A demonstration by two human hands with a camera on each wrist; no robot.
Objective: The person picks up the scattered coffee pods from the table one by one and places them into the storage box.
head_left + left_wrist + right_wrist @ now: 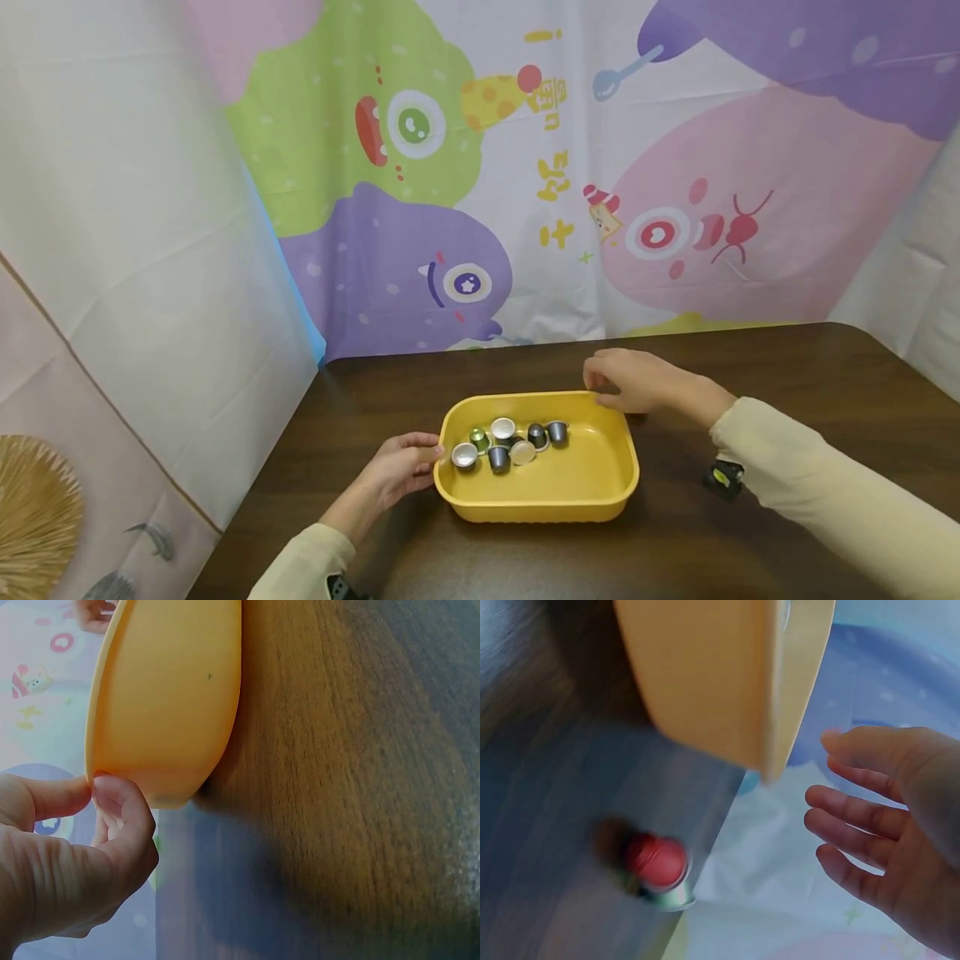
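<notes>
A yellow tub (540,512) with rounded corners sits on the dark wooden table. Several coffee capsules (498,459), mostly dark grey with silver or pale lids and one green (478,435), lie in its left half. My left hand (405,467) pinches the left rim between thumb and finger, seen closely in the left wrist view. Above the far right corner is my right hand (637,379), its fingers loosely bent and holding nothing. On the table beside the tub, a red capsule (656,860) touches a green one (676,898) in the right wrist view; both are blurred.
The brown table (697,533) carries the tub. A curtain (555,275) with cartoon creatures hangs behind its far edge, and white cloth (165,208) hangs at the left. Dark straps with devices sit on both wrists.
</notes>
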